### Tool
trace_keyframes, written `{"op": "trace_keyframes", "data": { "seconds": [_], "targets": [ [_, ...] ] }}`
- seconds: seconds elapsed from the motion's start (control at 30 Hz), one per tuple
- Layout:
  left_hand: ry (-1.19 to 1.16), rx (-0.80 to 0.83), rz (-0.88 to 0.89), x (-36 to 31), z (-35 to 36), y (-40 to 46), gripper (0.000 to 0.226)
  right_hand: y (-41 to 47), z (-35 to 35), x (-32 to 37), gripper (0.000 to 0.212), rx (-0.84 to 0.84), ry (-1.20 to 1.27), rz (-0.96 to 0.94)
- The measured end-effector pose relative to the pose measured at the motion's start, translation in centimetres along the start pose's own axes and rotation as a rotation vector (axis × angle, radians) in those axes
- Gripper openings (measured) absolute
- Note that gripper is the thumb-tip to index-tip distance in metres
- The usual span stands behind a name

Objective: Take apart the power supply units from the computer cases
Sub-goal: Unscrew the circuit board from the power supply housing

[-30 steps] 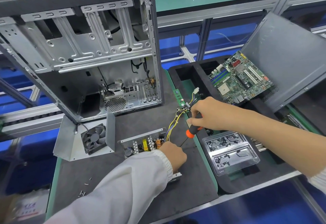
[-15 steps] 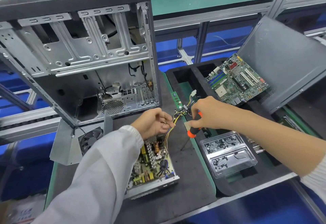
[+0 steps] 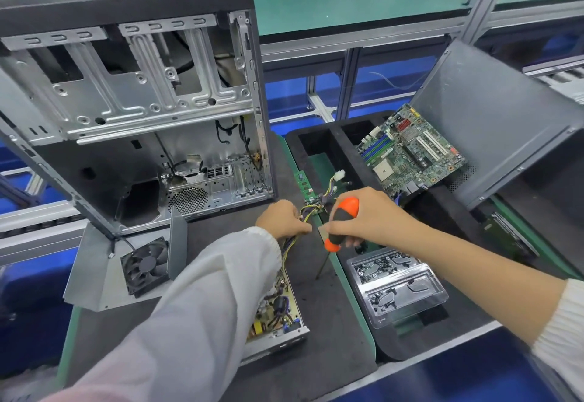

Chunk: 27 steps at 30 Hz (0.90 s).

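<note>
An opened power supply unit (image 3: 278, 316) lies on the dark mat, its circuit board bared and largely hidden under my left sleeve. Its bundle of yellow and black wires (image 3: 311, 210) runs up toward a white plug. My left hand (image 3: 281, 219) grips that bundle just above the unit. My right hand (image 3: 369, 221) holds an orange and black screwdriver (image 3: 341, 224), tip down on the mat beside the wires. The empty computer case (image 3: 132, 101) stands upright at the back left.
A fan on a grey metal cover (image 3: 142, 264) lies left of the unit. A black foam tray (image 3: 319, 136) on the right holds a motherboard (image 3: 410, 151), a grey side panel (image 3: 505, 123) and a clear screw box (image 3: 395, 284). The table edge runs close in front.
My left hand has moved from the unit's lower side up to the wire bundle. The unit has turned so its board faces up. My right hand has stayed beside the wires with the screwdriver.
</note>
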<state>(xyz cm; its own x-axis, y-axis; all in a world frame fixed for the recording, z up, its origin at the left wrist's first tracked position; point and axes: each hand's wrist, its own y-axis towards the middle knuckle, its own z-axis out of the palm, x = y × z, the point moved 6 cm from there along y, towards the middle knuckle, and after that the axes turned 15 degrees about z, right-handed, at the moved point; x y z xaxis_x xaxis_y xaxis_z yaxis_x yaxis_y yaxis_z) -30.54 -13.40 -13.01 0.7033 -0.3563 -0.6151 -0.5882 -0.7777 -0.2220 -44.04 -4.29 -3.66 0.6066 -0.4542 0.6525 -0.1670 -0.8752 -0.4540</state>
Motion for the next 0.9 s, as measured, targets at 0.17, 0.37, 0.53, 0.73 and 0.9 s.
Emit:
{"op": "trace_keyframes", "data": {
  "seconds": [0.17,0.37,0.53,0.73,0.9],
  "targets": [
    [-0.163,-0.357,0.169,-0.2,-2.0,-3.8,0.038,-0.3,-1.4,0.2,0.029,-0.197,-0.004,-0.086],
    [0.011,-0.744,0.063,2.4,-3.5,-8.9,0.027,-0.9,-0.7,2.6,0.029,-0.288,0.145,-0.263],
    [-0.340,-0.738,0.007,3.8,-3.7,-9.0,0.024,-1.4,1.9,4.0,0.024,-0.241,0.204,-0.376],
    [-0.550,-0.655,0.149,3.9,-2.9,-9.3,0.045,-1.1,3.7,4.2,0.024,-0.230,0.189,-0.396],
    [-0.475,-0.484,0.365,2.4,-2.4,-9.3,0.031,-0.6,3.9,3.6,0.026,-0.259,0.160,-0.379]
  ]
}}
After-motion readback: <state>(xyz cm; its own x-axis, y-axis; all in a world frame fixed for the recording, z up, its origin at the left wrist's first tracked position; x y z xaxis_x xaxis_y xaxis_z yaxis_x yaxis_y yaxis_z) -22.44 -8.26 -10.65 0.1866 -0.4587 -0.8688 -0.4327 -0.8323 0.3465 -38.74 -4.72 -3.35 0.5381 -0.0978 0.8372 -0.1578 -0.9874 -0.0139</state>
